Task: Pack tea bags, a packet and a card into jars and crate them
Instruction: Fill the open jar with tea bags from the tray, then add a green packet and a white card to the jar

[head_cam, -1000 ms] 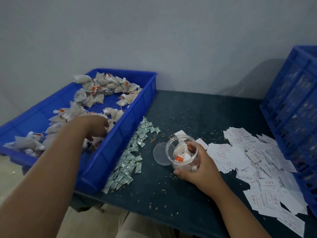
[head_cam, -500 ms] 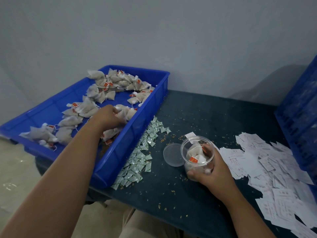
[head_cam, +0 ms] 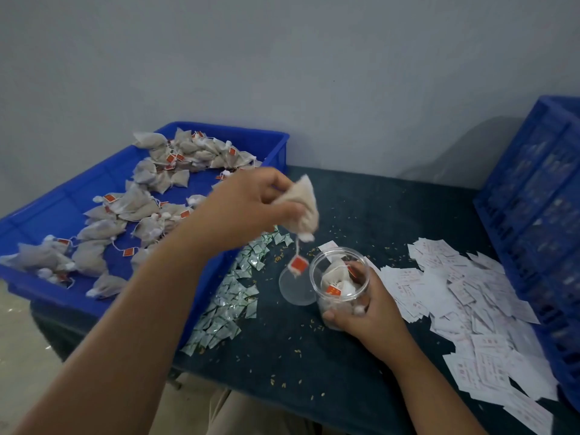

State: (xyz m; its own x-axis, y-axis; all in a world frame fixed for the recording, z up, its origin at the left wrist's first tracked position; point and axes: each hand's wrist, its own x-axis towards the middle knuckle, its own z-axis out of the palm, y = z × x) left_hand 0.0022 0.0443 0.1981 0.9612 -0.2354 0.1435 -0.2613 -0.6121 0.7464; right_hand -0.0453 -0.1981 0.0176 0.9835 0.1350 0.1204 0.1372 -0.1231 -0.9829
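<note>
**Tea bag (head_cam: pixel 303 205) held above the jar (head_cam: pixel 340 284)**

I watched the left hand (head_cam: pixel 251 208) pinch 1 tea bag in curled fingers, its red tag (head_cam: pixel 298 264) dangling just left of the jar's rim. The right hand (head_cam: pixel 373 312) gripped the open jar, which held more bags. The lid (head_cam: pixel 295 288) lay beside it, between green packets (head_cam: pixel 232 296) and white cards (head_cam: pixel 470 309).

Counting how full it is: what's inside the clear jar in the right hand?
The jar holds pale tea bags with red tags; the right hand covers its lower part, so no count.
</note>
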